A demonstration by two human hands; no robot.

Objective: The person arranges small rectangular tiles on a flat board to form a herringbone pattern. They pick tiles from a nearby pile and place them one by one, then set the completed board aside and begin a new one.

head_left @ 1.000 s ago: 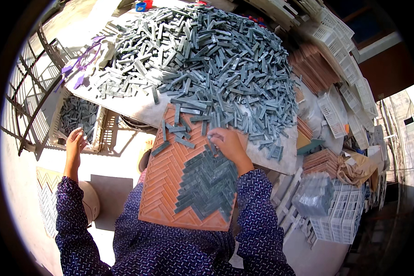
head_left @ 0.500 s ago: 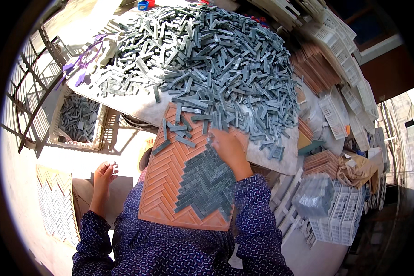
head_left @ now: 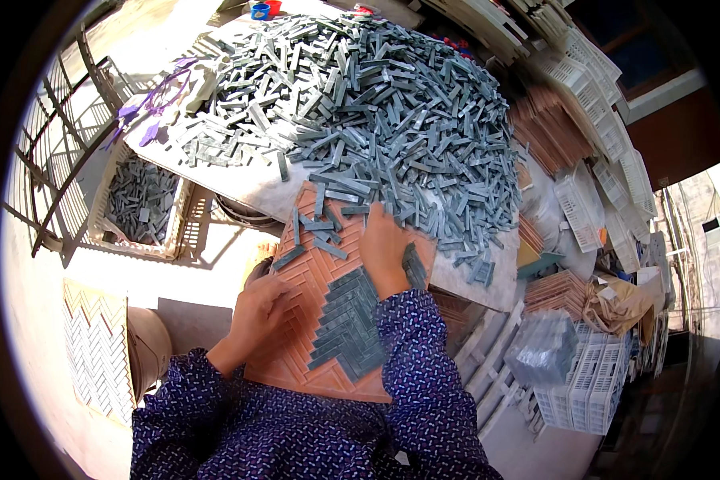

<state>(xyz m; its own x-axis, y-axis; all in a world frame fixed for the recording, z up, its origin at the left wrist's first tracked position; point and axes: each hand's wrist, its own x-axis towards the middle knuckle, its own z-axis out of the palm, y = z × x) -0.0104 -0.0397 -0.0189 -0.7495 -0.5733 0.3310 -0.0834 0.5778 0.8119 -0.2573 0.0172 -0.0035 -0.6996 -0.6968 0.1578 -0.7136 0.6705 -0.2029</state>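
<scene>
An orange grooved tray (head_left: 296,372) with a zigzag pattern rests on my lap, leaning against the table's edge. Dark green-grey stone strips (head_left: 346,324) fill part of its right side in a herringbone pattern. My right hand (head_left: 386,250) is over the tray's upper part, by the pile of loose strips (head_left: 424,104); its fingers are closed, and what they hold is hidden. Above the tray's left half hovers my left hand (head_left: 258,316), slightly blurred, fingers curled together. What it holds, if anything, cannot be made out. Several loose strips (head_left: 322,228) lie on the tray's upper left.
The pale table (head_left: 472,284) bears the large pile. To the left stand a crate of strips (head_left: 140,204) and another grooved tray (head_left: 96,352). Stacked orange trays (head_left: 548,132), white plastic crates (head_left: 584,376) and clear-wrapped packs (head_left: 540,348) crowd the right side.
My left hand has moved right, from beside the tray to over its left half. My right hand has shifted slightly up toward the pile. The view has moved a little.
</scene>
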